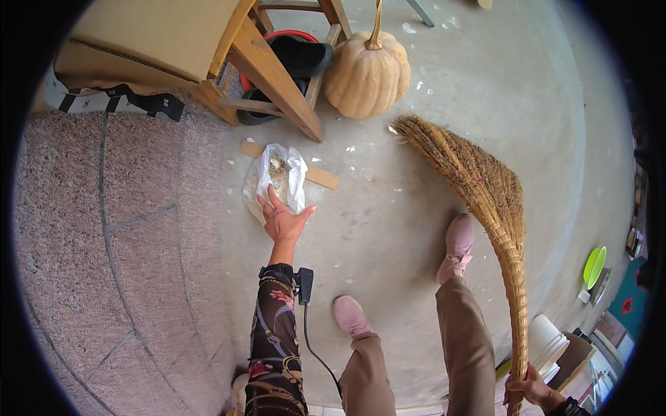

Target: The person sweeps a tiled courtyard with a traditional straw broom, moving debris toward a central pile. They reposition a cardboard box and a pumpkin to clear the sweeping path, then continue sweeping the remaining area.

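My left hand (283,220) reaches out with fingers spread at the near edge of a white plastic bag (295,173). The bag stands open on the concrete floor, with some brownish debris inside. Whether the fingertips touch the bag I cannot tell. Beneath it lies a flat wooden strip (322,177), its two ends showing on either side. At the lower right, my right hand (531,388) is wrapped round the handle of a straw broom (489,187). The broom's bristles rest on the floor, pointing up and left toward a large pumpkin (369,75).
A wooden stool (274,76) with black and red items under it stands at the upper left, beside a cardboard box (149,38). A stone-patterned wall (104,263) runs along the left. White buckets (547,343) and a green basin (594,267) are at the right. White scraps dot the floor.
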`<state>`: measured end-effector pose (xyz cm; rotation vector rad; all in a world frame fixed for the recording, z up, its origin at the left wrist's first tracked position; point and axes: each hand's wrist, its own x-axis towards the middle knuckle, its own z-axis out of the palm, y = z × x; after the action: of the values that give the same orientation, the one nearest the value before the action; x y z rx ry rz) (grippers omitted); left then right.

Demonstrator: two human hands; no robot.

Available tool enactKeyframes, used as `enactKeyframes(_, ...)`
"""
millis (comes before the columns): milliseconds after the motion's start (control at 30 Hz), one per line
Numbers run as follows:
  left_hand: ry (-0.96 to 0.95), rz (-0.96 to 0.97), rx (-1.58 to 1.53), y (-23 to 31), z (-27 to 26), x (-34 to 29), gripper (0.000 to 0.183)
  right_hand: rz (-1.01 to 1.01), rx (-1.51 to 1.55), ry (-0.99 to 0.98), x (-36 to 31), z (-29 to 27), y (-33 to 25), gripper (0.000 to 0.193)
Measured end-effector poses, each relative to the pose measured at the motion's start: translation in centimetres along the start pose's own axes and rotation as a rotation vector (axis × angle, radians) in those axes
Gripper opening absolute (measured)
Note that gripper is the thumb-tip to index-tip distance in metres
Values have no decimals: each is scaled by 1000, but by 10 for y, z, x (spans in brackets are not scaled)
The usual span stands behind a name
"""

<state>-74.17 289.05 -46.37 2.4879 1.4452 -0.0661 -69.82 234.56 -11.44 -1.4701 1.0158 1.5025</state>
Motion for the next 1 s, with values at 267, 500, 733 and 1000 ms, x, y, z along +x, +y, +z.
enactKeyframes(267, -121, 249, 101, -22, 16, 3, 24, 10, -63, 6, 10, -6, 8, 46)
enactKeyframes(500, -389, 559, 276, -26, -2, 5, 68, 25, -57, 1, 17, -8, 11, 36)
enactKeyframes(733, -268, 585, 414, 24, 27, 58, 62, 47, -134, 23, 23, -18, 13, 32)
enactKeyframes(1000, -477, 699, 303, 25, 26, 47, 55, 90, -88, 25, 24, -13, 7, 30)
